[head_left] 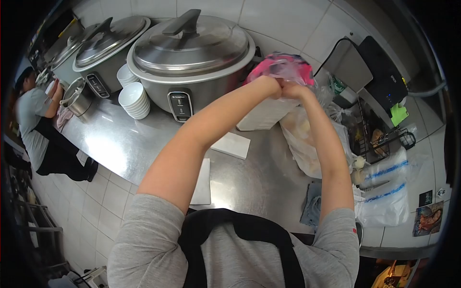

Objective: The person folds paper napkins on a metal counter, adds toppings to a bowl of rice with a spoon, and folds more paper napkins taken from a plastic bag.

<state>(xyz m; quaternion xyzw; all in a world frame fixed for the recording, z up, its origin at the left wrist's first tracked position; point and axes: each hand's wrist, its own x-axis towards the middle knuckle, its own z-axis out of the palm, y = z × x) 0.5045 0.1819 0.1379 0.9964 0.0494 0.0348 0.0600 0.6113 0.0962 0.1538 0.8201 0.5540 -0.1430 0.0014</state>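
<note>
Both arms reach out over the steel counter, and my hands meet at a pink and black plastic bag (288,65). My left hand (274,86) is bent in at the bag's near edge, its fingers bunched and partly hidden. Close against it, my right hand (292,90) is also closed at the gathered plastic. Just below the hands stands a white block-like stack (264,114), partly covered by my left forearm. To its right, a clear plastic bag (300,137) with pale contents lies behind my right forearm.
Large rice cookers (192,53) line the wall, with stacked white bowls (134,100) in front. White flat boxes (231,145) lie on the counter (259,177). At right are a black Epson printer (384,77), a blue cloth (312,204) and plastic bag packs (384,206). A co-worker (41,120) stands far left.
</note>
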